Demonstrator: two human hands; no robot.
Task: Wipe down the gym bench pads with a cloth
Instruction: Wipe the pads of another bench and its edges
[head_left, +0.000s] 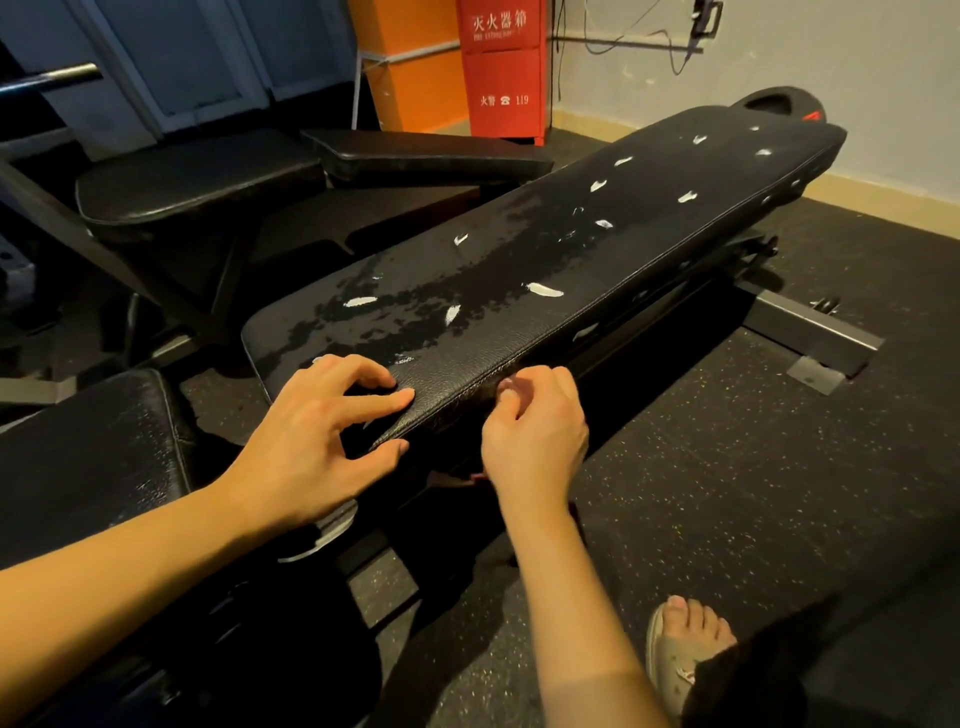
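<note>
The long black bench pad (545, 270) runs from the near centre to the far right. Its top carries wet patches and several white flecks. My left hand (317, 431) rests on the pad's near corner, fingers spread on top and thumb against the corner edge. My right hand (535, 431) is at the pad's near side edge with its fingers curled by the seam. Whether it pinches anything is hidden. A small reddish bit (475, 475) shows just under this hand. No cloth is plainly in view. The black seat pad (104, 441) lies at the near left.
A second bench with two black pads (197, 192) stands behind on the left. A red fire-extinguisher box (501, 67) stands against the back wall. The bench's metal foot bar (810, 332) crosses the speckled rubber floor at right. My sandalled foot (685, 644) is at the bottom right.
</note>
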